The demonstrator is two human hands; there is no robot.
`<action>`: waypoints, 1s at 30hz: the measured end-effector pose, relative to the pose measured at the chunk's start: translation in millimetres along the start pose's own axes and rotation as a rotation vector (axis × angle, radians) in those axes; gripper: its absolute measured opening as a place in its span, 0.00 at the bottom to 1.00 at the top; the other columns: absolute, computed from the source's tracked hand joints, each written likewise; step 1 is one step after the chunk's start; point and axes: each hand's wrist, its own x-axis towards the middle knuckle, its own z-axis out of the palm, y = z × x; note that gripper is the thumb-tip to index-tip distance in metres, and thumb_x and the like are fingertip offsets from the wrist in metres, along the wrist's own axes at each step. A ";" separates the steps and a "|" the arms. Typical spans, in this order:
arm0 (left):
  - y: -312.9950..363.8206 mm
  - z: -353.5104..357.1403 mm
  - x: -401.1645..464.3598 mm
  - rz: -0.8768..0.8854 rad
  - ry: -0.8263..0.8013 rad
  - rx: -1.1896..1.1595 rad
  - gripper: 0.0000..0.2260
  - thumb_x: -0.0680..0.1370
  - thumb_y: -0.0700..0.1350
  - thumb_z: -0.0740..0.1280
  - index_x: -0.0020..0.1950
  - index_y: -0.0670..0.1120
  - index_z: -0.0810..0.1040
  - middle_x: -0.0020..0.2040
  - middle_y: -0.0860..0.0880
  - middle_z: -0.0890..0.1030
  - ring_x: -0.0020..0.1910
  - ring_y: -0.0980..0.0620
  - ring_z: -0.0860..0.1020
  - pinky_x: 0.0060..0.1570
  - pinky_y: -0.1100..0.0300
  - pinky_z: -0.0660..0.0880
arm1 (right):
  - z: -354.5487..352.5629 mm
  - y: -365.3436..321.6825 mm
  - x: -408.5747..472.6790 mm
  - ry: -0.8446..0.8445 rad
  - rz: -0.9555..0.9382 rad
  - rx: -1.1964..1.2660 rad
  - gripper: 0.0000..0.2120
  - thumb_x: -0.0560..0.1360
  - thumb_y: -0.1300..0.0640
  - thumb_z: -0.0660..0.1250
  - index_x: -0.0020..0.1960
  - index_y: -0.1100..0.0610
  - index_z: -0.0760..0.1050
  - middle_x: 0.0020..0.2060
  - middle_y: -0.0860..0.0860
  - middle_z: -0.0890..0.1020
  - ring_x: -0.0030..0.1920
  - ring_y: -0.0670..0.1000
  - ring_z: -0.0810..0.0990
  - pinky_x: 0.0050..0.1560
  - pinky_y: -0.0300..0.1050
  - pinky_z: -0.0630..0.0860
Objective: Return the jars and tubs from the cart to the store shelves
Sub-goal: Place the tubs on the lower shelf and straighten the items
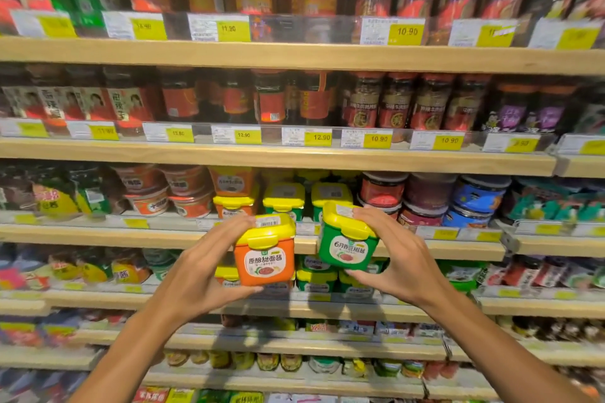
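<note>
Orange tub (265, 252) clamped top and bottom in your left hand (199, 271); green tub (348, 239), just right of it, gripped likewise by your right hand (397, 258).

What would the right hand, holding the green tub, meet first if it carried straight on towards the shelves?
Probably the yellow-lidded green tubs on the shelf just behind it. The right hand holds its green tub level with that row, though the single view leaves the depth unclear.

Plastic tubs against wooden shelves

Glossy plastic is showing on the orange tub (265, 258) and green tub (347, 247); the shelf edge (294, 56) is looking like matt pale wood.
</note>
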 end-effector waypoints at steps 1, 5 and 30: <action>-3.0 -0.2 -2.0 0.008 0.004 0.006 0.43 0.69 0.58 0.79 0.77 0.44 0.65 0.77 0.50 0.68 0.76 0.50 0.67 0.70 0.46 0.71 | 3.1 -3.4 -1.6 0.005 0.005 -0.019 0.42 0.68 0.45 0.80 0.76 0.56 0.67 0.74 0.49 0.72 0.76 0.48 0.67 0.70 0.50 0.73; -11.2 1.9 -13.0 0.033 0.007 -0.011 0.43 0.68 0.56 0.80 0.77 0.43 0.65 0.77 0.49 0.67 0.77 0.50 0.66 0.71 0.46 0.70 | 14.4 -13.4 -7.9 0.008 0.015 -0.049 0.42 0.68 0.45 0.79 0.76 0.56 0.66 0.74 0.50 0.72 0.76 0.48 0.68 0.70 0.51 0.73; -37.1 14.3 -9.3 0.182 0.041 0.026 0.43 0.70 0.58 0.78 0.79 0.49 0.62 0.79 0.54 0.65 0.77 0.52 0.65 0.70 0.45 0.70 | 48.0 19.5 59.2 0.163 -0.054 -0.251 0.43 0.66 0.50 0.82 0.75 0.58 0.68 0.73 0.52 0.72 0.75 0.52 0.69 0.74 0.51 0.69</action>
